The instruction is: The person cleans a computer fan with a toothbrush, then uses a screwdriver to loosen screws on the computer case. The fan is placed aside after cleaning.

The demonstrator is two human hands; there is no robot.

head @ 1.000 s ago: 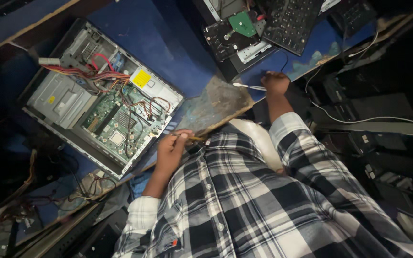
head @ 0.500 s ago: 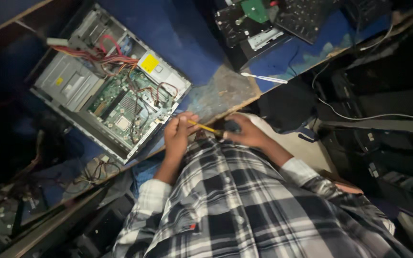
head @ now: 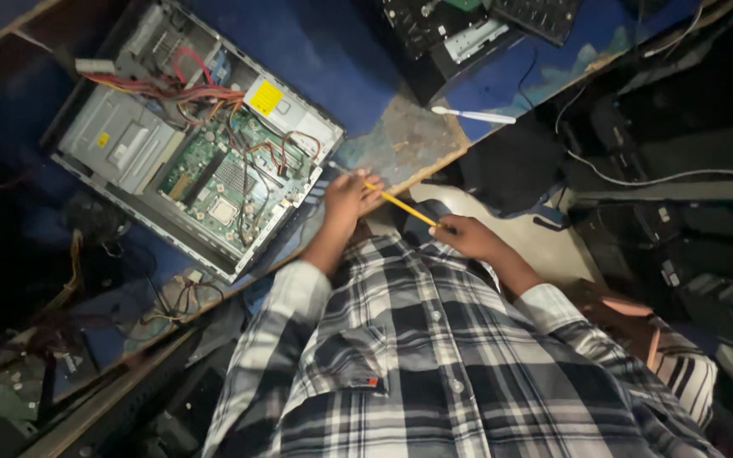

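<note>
Both hands on a yellow screwdriver (head: 400, 203) at the desk edge (head: 417, 144): left hand (head: 348, 197) pinches the tip end, right hand (head: 468, 237) grips the handle end. Open PC case (head: 205, 161) just beside, cover off, board + cables exposed; tool not yet at the case, so work inside looks pending.

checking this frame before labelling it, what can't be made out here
Head view only:
- Tip of the yellow screwdriver: hidden by the left hand, so what it touches is unclear.
- Its handle end: covered by the right hand.
- Board parts inside the open computer case: too small, partly under cables.
- Black devices at the top: cut off by the frame edge.
- Floor clutter at left: too dark.
</note>
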